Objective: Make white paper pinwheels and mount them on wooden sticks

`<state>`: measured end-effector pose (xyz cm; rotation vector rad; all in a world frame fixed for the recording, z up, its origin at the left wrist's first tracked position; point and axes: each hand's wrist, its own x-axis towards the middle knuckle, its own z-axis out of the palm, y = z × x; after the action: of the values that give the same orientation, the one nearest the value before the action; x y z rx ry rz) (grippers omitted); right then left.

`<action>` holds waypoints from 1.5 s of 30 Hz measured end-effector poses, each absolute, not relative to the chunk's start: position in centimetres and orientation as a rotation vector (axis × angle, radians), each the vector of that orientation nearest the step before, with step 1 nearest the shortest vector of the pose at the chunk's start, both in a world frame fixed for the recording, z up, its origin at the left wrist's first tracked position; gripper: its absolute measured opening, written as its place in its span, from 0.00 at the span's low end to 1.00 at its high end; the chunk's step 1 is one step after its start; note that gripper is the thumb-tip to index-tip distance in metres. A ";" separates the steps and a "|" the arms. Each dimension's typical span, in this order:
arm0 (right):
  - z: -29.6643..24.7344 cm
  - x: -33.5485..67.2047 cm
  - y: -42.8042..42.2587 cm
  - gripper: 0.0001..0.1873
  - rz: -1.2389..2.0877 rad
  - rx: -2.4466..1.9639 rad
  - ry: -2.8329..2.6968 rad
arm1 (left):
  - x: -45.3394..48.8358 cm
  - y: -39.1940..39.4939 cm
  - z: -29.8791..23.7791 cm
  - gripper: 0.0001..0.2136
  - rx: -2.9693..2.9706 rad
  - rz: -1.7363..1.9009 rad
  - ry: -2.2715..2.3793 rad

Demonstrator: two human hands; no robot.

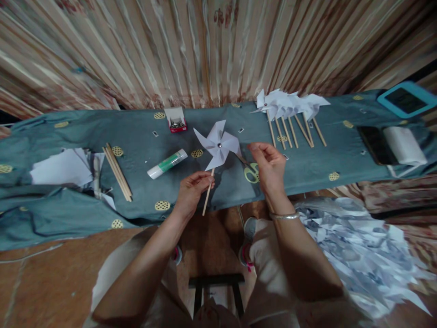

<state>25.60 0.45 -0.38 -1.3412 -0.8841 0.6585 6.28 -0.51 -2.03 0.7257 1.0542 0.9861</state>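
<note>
A white paper pinwheel [219, 145] with a shiny round pin at its centre is upright over the middle of the cloth-covered table. My left hand [194, 191] is closed around its thin wooden stick, pinching it below the blades. My right hand [269, 166] is just right of the pinwheel, apart from its nearest blade. Its fingers are curled, thumb and forefinger close together, and I see nothing between them. Scissors [251, 173] with yellow-green handles lie partly behind the right hand, near its wrist side.
Finished pinwheels [290, 102] lie at the back right. A glue stick [167, 164], a red box of pins [176, 123], wooden sticks [118, 173] and paper sheets [61, 168] are to the left. Far right are a phone [375, 145] and a blue-framed tablet [406, 99]. Paper pieces [358, 250] are heaped below right.
</note>
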 end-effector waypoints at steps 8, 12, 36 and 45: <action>-0.5 25.4 0.9 0.22 1.081 -1.192 -0.855 | 6.3 -0.5 -1.5 0.12 0.772 0.914 1.067; -0.7 25.4 1.2 0.24 1.127 -1.229 -0.865 | 6.4 -0.6 -1.6 0.12 0.847 0.897 1.045; -1.6 25.1 1.0 0.16 1.009 -1.290 -0.985 | 6.5 -0.7 -2.5 0.12 0.891 0.939 1.045; -1.7 24.7 0.8 0.15 0.990 -1.302 -1.079 | 6.8 -0.4 -2.0 0.20 0.881 0.914 1.052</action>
<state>24.66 0.78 -1.70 -1.3016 -1.0786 0.9898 6.84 -0.42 -2.00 0.8813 1.0523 0.9143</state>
